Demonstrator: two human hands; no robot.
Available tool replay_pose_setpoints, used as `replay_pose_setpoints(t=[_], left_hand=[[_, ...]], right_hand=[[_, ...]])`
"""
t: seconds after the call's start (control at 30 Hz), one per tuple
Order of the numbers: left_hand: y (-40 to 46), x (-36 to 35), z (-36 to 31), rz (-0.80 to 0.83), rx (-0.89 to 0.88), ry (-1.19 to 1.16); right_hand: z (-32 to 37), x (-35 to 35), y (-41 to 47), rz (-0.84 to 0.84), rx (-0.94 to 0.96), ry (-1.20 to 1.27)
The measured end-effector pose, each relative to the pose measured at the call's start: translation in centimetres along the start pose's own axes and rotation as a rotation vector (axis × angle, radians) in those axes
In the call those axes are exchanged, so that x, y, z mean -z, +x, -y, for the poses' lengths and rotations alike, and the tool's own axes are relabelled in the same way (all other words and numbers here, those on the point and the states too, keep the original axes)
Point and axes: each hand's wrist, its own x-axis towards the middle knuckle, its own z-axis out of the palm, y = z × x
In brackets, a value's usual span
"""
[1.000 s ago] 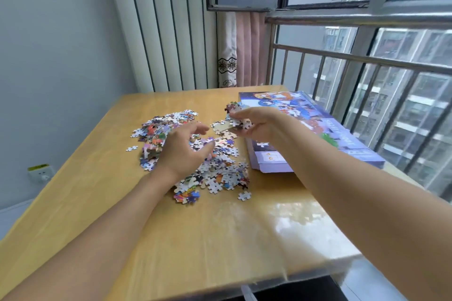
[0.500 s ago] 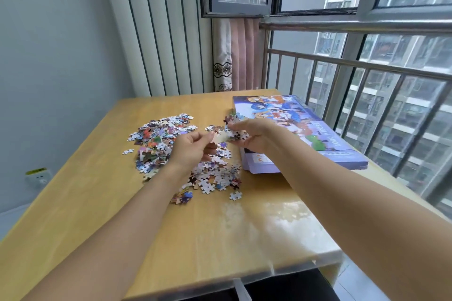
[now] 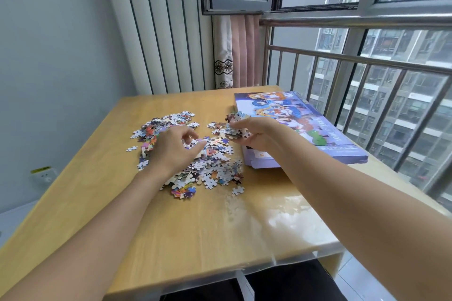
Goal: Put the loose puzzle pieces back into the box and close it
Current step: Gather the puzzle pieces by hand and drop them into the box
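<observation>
A spread of loose puzzle pieces (image 3: 210,168) covers the middle of the wooden table (image 3: 195,227). The purple puzzle box (image 3: 305,124) lies flat at the table's right side, its near end flap showing beneath my right wrist. My left hand (image 3: 176,146) lies palm down on the pile, fingers curled round a few pieces. My right hand (image 3: 254,134) is raised just above the table beside the box's near-left corner and holds a handful of pieces (image 3: 236,124) between thumb and fingers.
A metal railing (image 3: 367,61) and windows run along the right, close behind the box. Vertical blinds and a pink curtain (image 3: 242,51) stand behind the table. A wall socket (image 3: 42,175) sits low on the left wall. The table's near edge has a plastic cover.
My left hand has gone back down onto the pile and curled over pieces. My right hand stays by the box with its handful. The camera view has tilted slightly.
</observation>
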Motion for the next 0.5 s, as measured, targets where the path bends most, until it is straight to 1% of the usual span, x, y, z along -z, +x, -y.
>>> replay_pose_setpoints(t=[0.03,0.1,0.13,0.17,0.27,0.3,0.43,0.5], left_hand=[[-0.3,-0.4,-1.0,0.092,-0.089,-0.005],[-0.5,-1.8,-2.8,0.300,-0.212,0.021],[-0.4,-2.8,-3.5,0.363,-0.258,0.041],[-0.3,-4.0,-4.2,0.392,-0.296,0.042],[0.1,-6.8,-6.3,0.367,-0.343,0.001],[0.3,-7.5,-7.3,0.324,-0.350,-0.015],[2.0,-8.1,-9.3,0.205,-0.159,-0.159],[3.4,-7.9,-9.9,0.197,-0.088,-0.189]], right_hand=[[0.2,0.4,-0.1,-0.007,0.001,0.000],[0.8,1.3,-0.5,-0.017,0.003,0.010],[1.2,1.8,-0.8,-0.019,0.009,0.019],[1.6,2.4,-1.2,-0.024,0.015,0.032],[2.5,4.0,-2.3,-0.036,0.034,0.080],[2.8,4.7,-2.7,-0.037,0.049,0.086],[3.8,5.9,-4.8,0.025,0.085,0.137],[4.2,5.9,-6.3,0.071,0.091,0.146]])
